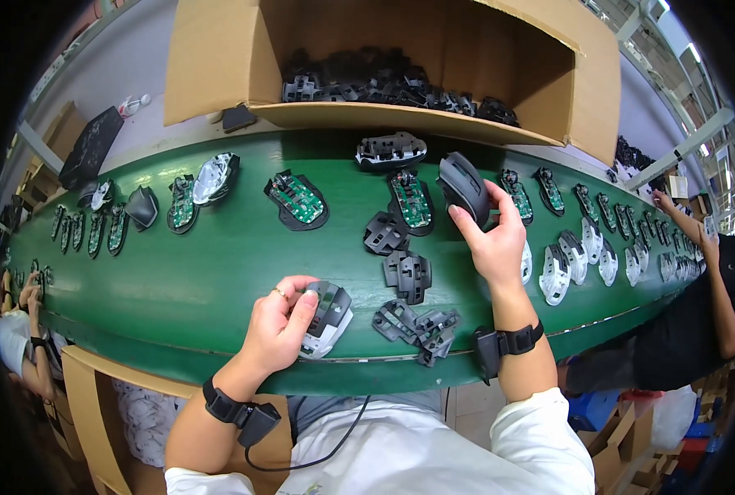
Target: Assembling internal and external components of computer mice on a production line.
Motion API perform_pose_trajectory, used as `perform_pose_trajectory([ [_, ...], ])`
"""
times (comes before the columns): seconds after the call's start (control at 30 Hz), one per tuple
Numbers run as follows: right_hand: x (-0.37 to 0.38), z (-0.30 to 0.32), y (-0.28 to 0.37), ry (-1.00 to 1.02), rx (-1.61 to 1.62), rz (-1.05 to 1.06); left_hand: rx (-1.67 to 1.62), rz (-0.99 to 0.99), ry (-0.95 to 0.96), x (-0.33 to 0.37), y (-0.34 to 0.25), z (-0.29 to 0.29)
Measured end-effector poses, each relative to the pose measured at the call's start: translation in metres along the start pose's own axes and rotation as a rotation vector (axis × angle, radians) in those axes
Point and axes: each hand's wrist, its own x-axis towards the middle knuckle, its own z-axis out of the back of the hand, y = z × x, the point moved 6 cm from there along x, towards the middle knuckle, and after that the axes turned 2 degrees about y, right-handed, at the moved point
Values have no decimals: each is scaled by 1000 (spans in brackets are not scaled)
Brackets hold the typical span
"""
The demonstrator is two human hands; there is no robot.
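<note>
My left hand [275, 328] grips a mouse shell [328, 323], dark grey on top and white along its lower side, near the front edge of the green table. Farther off and to the right, my right hand [498, 241] holds a black computer mouse shell [464, 183] upright, thumb on its near side. Beside that shell lies a mouse base with a green circuit board [411, 200]. Behind the base is an upturned shell [391, 150]. Several loose dark plastic inserts [408, 276] are strewn between my hands.
An open cardboard box [433, 118] with dark plastic parts stands at the back. Circuit-board bases [297, 200] and white-lined shells [555, 276] line the green table [219, 289]. Co-workers' hands work at both ends. A carton [95, 412] of white bundles sits below left.
</note>
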Motion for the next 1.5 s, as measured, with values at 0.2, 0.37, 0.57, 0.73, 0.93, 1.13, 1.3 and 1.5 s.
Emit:
perform_pose_trajectory([
  [0.2,1,-1,0,54,-344,43,49,61,82,-1,-13,0],
  [0.37,3,-1,-8,125,-344,0,47,50,88,-1,-8,2],
  [0.57,4,-2,-19,264,-206,-182,13,51,104,-3,-8,4],
  [0.73,5,-2,-22,140,-19,-182,-17,8,38,-6,-6,8],
  [0.93,8,0,-17,85,-385,90,-207,95,3,-3,-1,14],
  [1.13,4,0,23,1,-93,247,-439,99,63,0,10,15],
  [1.3,-7,-12,43,143,103,146,-425,122,84,-1,14,20],
  [1.5,-6,-12,38,124,48,150,-571,149,59,-4,18,25],
])
